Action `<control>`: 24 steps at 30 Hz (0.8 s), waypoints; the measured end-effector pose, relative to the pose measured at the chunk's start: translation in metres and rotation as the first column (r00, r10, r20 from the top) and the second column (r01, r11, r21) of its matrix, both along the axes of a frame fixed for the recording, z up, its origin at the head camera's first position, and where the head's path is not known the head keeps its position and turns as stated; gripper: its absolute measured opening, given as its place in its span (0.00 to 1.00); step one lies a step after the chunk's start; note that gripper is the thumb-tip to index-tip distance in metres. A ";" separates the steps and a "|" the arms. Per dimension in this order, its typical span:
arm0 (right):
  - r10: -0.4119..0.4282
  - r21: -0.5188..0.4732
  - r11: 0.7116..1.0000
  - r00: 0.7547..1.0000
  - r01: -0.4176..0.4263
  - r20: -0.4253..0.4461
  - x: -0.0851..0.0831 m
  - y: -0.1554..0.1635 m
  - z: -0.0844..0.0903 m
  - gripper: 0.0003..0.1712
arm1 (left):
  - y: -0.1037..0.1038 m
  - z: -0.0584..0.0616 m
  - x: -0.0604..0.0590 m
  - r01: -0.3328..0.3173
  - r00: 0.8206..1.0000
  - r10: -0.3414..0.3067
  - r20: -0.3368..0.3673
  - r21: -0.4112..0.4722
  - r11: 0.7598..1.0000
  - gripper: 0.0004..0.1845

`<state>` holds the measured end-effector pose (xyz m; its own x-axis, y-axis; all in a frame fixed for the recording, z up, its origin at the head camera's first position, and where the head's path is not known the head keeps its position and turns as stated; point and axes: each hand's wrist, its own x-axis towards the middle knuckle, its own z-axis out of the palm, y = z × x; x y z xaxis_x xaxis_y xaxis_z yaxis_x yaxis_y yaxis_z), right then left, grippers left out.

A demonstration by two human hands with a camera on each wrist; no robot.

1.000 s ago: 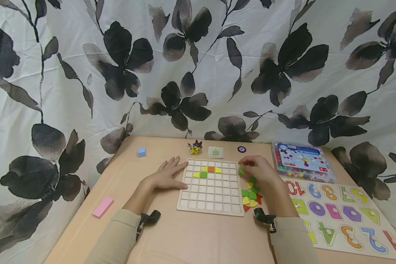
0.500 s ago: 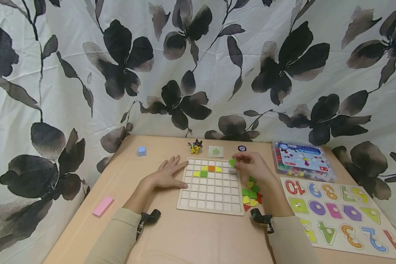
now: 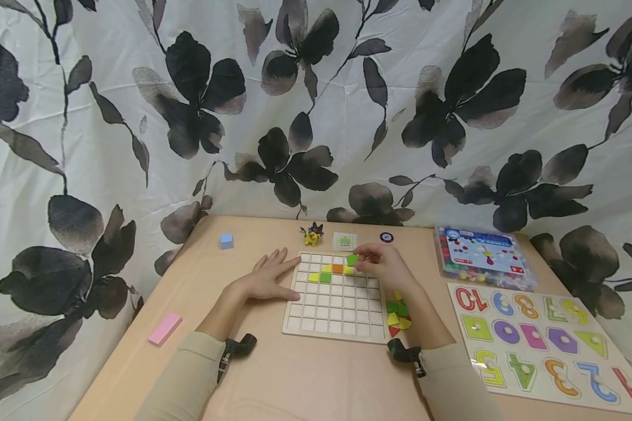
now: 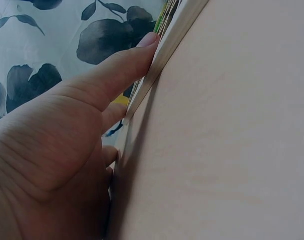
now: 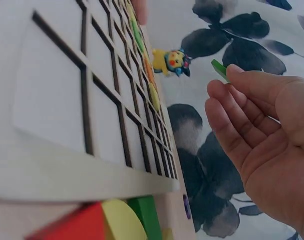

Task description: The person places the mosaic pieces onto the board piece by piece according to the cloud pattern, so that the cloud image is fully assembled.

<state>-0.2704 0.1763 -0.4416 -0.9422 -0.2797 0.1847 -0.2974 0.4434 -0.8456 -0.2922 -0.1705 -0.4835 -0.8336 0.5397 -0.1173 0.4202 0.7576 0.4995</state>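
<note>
A white grid board [image 3: 335,310] lies on the table, with several yellow, green and orange tiles set in its upper rows. My left hand [image 3: 260,282] rests at the board's left side, fingers spread; in the left wrist view the thumb [image 4: 126,67] touches the board's edge. Between thumb and fingertips my right hand [image 3: 383,264] pinches a green tile [image 3: 352,260] over the upper right part of the board. The right wrist view has this green tile [image 5: 219,69] held up off the board, seen nearly edge-on. Loose green, yellow and red tiles [image 3: 400,313] lie by the board's right edge, partly behind the right forearm.
Behind the board stand a small yellow figurine [image 3: 312,235], a patterned card [image 3: 344,241] and a dark round disc [image 3: 387,237]. To the right are a clear plastic box [image 3: 481,257] and a number puzzle board [image 3: 548,351]. A blue cube [image 3: 226,241] and pink block [image 3: 165,330] lie left.
My right hand has carried the green tile leftward from beside the board's right edge to above its upper rows. The left hand has stayed in place.
</note>
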 end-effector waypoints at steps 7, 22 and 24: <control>-0.016 0.046 0.999 1.000 0.015 0.022 0.001 -0.015 -0.010 0.15 | 0.001 0.002 0.002 -0.001 1.000 0.001 0.010 0.006 1.000 0.57; -0.038 0.138 0.990 0.997 0.028 0.072 0.000 -0.036 -0.028 0.12 | 0.001 0.003 0.002 -0.003 1.000 0.003 0.010 0.008 1.000 0.56; -0.043 0.142 0.989 0.996 0.032 0.079 0.000 -0.038 -0.030 0.12 | 0.001 0.003 0.002 -0.002 1.000 0.002 0.010 0.009 1.000 0.56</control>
<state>-0.2700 0.1386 -0.4721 -0.9628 -0.2616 0.0681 -0.2108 0.5687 -0.7950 -0.2900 -0.1697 -0.4805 -0.8333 0.5394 -0.1206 0.4141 0.7539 0.5101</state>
